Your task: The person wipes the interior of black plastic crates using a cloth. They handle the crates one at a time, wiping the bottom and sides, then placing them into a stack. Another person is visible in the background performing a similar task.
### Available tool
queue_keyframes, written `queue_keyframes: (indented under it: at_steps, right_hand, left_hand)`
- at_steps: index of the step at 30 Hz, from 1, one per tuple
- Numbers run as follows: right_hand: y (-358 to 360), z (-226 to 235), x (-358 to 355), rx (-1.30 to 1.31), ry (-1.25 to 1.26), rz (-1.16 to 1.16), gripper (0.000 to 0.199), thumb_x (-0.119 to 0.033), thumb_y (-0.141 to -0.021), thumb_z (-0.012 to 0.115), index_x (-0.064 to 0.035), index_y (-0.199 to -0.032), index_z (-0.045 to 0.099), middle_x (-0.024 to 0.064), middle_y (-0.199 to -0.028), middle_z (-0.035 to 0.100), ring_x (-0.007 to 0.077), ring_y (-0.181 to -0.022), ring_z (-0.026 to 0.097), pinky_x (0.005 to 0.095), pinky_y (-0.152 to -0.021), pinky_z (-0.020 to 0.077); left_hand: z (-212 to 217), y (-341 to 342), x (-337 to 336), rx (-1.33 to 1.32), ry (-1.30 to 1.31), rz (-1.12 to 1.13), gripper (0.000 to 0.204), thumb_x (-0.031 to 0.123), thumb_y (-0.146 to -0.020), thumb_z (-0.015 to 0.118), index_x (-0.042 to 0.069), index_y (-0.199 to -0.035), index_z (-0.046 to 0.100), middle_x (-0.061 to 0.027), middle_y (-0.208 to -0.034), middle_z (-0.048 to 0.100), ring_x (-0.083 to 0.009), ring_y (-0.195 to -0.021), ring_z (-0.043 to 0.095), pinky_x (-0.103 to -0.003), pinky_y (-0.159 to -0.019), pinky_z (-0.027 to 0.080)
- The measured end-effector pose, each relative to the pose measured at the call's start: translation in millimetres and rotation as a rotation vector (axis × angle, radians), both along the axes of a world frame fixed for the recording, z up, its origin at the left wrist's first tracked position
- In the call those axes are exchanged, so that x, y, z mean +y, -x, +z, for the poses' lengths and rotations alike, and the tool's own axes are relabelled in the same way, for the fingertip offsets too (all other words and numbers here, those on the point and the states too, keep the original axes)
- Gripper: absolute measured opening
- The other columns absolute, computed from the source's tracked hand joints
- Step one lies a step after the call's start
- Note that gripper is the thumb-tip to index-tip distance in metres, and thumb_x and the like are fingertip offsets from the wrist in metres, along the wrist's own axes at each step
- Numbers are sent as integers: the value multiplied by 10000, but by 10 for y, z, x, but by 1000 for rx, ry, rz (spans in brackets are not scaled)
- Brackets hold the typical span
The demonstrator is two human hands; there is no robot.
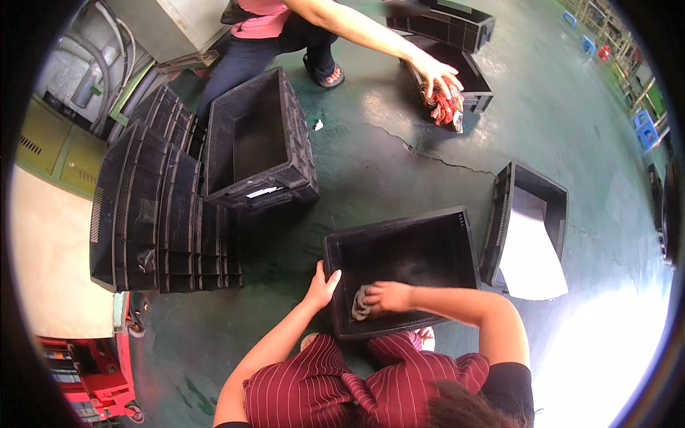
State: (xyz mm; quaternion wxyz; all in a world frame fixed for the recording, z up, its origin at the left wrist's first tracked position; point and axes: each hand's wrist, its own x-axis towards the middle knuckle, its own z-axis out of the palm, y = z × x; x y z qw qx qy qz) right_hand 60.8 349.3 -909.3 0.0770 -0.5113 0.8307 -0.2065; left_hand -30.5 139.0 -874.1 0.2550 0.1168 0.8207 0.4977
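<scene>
A black plastic crate [407, 246] stands on the floor right in front of me, its open top facing up. My left hand [322, 287] grips the crate's left wall, thumb over the rim and fingers on the outside. Inside the crate, my right hand [389, 296] is closed on a grey cloth [362, 303], which it presses near the left wall at the near corner. Part of the cloth is hidden under the fingers.
Black crates [160, 207] are stacked at the left, beside another upright crate [260, 135]. A crate with white paper [531, 257] stands at right. Across from me, a co-worker's hand [437, 75] holds a red patterned cloth [446, 110] at a crate [478, 93]. A red cart [100, 385] is lower left.
</scene>
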Motion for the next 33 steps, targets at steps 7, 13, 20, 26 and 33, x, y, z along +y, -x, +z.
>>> queue_keyframes:
  at_steps: [7,13,20,26,33]
  right_hand:
    - [558,89,173,42,-142,-655,361,-209,-697,580,-211,-1056,535,57,-1232,408,289,-1188,323,387,-898,382]
    - [196,58,97,-60,-77,-424,260,-170,-713,500,-195,-944,618,39,-1102,467,249,-1063,393,340,-870,380]
    - [-8,-121,-289,159,-101,-472,294,-208,-706,532,-167,-994,565,53,-1145,453,234,-1094,386,368,-850,374]
    - [227,1,411,109,-330,-1063,307,-213,-684,582,-126,-978,553,69,-1113,496,251,-1065,431,374,-810,403]
    - [-16,-48,920,-137,-760,-1407,134,-87,-729,539,-52,-858,544,118,-902,547,265,-827,579,346,-671,506]
  left_hand:
    - [3,-18,-37,15,44,34,628,323,-822,516,-74,-1224,240,-236,-1062,522,-294,-1016,515,-334,-864,390]
    - [-27,4,-6,68,72,48,606,316,-830,500,-96,-1208,266,-245,-1065,520,-298,-1003,518,-327,-852,390]
    - [-2,1,42,62,-35,26,552,303,-837,491,-82,-1188,310,-211,-1062,521,-270,-993,514,-300,-856,379]
    - [-85,-32,-17,46,-166,57,455,261,-834,499,-30,-1159,367,-163,-1052,534,-243,-979,515,-306,-845,382]
    - [-98,-70,7,131,-139,95,463,241,-822,502,-41,-1165,367,-204,-1052,536,-271,-986,526,-316,-838,388]
